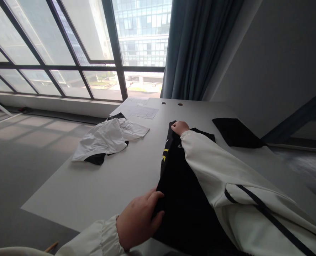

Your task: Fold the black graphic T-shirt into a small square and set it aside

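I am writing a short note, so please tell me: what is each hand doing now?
Left hand: closed on the near edge of the black garment.
Right hand: closed on its far end.

We face bright, dark-framed windows [94,33], a blue-grey curtain [190,46], a sunlit grey floor [35,142] and a pale bench [115,177].

I count two hands [139,220] [180,128], two black cloths [187,202] [236,132], one white heap [104,138] at eleven o'clock, two holes [163,103] [180,104] at twelve o'clock.
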Available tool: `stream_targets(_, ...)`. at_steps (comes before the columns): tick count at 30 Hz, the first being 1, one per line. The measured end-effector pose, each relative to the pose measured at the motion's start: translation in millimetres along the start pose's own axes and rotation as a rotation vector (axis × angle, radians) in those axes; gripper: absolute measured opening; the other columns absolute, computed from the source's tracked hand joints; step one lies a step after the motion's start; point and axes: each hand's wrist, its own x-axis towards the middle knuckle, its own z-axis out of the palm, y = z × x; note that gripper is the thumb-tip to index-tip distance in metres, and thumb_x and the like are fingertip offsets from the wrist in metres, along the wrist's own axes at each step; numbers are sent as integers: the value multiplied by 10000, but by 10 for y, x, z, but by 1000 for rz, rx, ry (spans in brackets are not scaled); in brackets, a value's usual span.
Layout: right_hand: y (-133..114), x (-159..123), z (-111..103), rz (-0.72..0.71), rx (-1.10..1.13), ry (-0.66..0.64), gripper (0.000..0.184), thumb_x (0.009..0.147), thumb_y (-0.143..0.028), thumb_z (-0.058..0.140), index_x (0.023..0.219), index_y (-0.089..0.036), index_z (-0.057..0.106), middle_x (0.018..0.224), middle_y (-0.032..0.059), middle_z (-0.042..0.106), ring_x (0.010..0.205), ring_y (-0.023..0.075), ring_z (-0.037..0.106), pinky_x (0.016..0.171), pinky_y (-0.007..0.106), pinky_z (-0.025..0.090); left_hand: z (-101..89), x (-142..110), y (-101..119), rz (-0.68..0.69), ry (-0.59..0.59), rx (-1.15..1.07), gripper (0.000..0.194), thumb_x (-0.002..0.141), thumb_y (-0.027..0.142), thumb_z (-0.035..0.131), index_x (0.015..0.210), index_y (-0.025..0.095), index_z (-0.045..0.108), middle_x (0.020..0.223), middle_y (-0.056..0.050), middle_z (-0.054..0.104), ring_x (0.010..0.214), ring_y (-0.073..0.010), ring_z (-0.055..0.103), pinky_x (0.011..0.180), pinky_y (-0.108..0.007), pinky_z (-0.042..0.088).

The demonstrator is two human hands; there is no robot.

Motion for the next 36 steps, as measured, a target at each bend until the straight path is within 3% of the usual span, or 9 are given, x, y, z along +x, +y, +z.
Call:
stream_targets(3,169,-96,19,27,9,20,394,1005,-341,503,1165,-172,822,1217,130,787,1154,282,689,966,329,505,52,52,146,11,-117,65,559,944,281,618,1494,266,517,1636,-136,493,1242,-320,709,1062,-454,588)
stream_targets(8,445,-218,144,83,28,12,425,1005,-352,514,1292,-179,776,1302,125,763,1228,275,677,1022,323,496,83,195,416,-10,-311,148,693,953,254,566,1623,198,399,1750,-144,248,1261,-353,697,1091,-500,571)
stream_targets(14,592,-306,417,114,71,-71,501,1022,-379,491,1422,-145,682,1417,166,694,1319,304,633,1056,366,499,244,328,564,-7,-429,154,819,901,233,635,1660,173,334,1770,-169,98,1247,-389,700,1067,-521,582)
stream_targets(17,602,-333,542,113,86,-101,553,1036,-410,466,1512,-159,591,1516,174,617,1455,332,510,1105,426,475,350,357,572,-14,-469,118,916,861,260,708,1675,181,295,1771,-182,35,1251,-406,695,1054,-517,592)
stream_targets(20,610,-341,610,94,91,-104,608,1051,-442,422,1587,-163,489,1613,160,521,1548,340,376,1173,488,415,417,396,515,48,-410,68,870,888,289,698,1665,224,311,1776,-157,141,1261,-370,695,1070,-495,589)
stream_targets(25,632,-318,661,100,86,-101,659,1059,-475,377,1639,-163,399,1688,149,415,1559,347,347,1211,527,362,482,600,264,187,-155,115,528,946,243,617,1472,251,571,1605,-73,530,1343,-278,634,1142,-447,545)
stream_targets(28,629,-326,737,126,76,-98,684,1057,-499,368,1657,-172,371,1750,131,290,1611,365,218,1244,553,302,588,747,89,245,-71,233,528,949,258,635,1472,202,591,1664,-109,457,1534,-346,423,1237,-534,431)
stream_targets(31,628,-354,843,160,70,-46,694,1062,-527,342,1669,-191,358,1780,127,194,1629,358,157,1270,530,252,748,796,-59,277,-70,311,663,976,309,625,1602,173,454,1732,-135,320,1613,-371,256,1282,-598,324)
stream_targets(36,665,-336,940,166,46,-51,723,1068,-561,295,1691,-194,308,1775,123,214,1634,337,151,1298,502,178,892,675,-192,363,-64,314,710,1031,474,566,1678,326,311,1783,-83,140,1639,-345,170,1310,-598,231)
